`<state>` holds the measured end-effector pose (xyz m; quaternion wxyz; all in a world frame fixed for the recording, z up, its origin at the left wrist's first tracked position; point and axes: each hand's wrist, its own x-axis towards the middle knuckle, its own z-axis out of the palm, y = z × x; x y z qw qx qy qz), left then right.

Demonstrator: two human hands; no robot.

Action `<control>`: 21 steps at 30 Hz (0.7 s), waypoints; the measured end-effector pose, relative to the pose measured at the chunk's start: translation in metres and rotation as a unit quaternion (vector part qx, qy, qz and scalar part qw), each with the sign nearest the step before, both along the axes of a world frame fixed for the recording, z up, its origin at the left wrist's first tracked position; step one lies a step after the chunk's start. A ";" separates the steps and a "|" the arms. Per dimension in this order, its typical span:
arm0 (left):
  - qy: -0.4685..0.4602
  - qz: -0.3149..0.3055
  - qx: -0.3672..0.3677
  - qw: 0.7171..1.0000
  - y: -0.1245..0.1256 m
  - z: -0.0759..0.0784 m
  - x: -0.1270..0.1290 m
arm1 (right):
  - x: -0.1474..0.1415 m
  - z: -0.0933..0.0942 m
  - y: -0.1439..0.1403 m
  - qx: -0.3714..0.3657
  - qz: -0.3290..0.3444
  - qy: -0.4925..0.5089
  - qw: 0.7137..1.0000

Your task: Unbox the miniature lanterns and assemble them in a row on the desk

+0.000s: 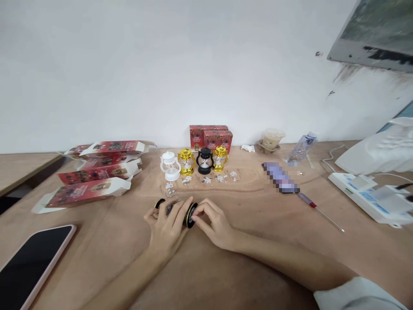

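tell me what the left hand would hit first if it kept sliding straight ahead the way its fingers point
Probably the small clear plastic bits lying just beyond the left hand, then the white miniature lantern behind them. Depth is hard to judge, so the gold miniature lantern beside it is also possible.

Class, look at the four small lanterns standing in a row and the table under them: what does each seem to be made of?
The two gold lanterns look like plastic with a shiny metallic coating, since they glint. The black lantern and white lantern look like plain plastic, probably with clear globes. The table looks like unfinished plywood: matt, brown, faint grain.
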<state>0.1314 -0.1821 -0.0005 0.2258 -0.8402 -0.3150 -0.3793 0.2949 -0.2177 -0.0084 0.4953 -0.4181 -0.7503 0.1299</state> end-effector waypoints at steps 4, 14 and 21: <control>0.003 0.011 -0.008 1.000 0.000 -0.002 0.000 | -0.001 -0.001 -0.001 0.035 -0.011 -0.004 0.999; 0.012 0.011 -0.013 1.000 0.002 -0.006 0.000 | -0.002 -0.004 0.000 0.039 -0.025 -0.005 0.999; 0.025 0.007 -0.038 0.999 0.002 -0.008 0.000 | -0.001 -0.005 0.001 0.002 -0.015 0.017 1.000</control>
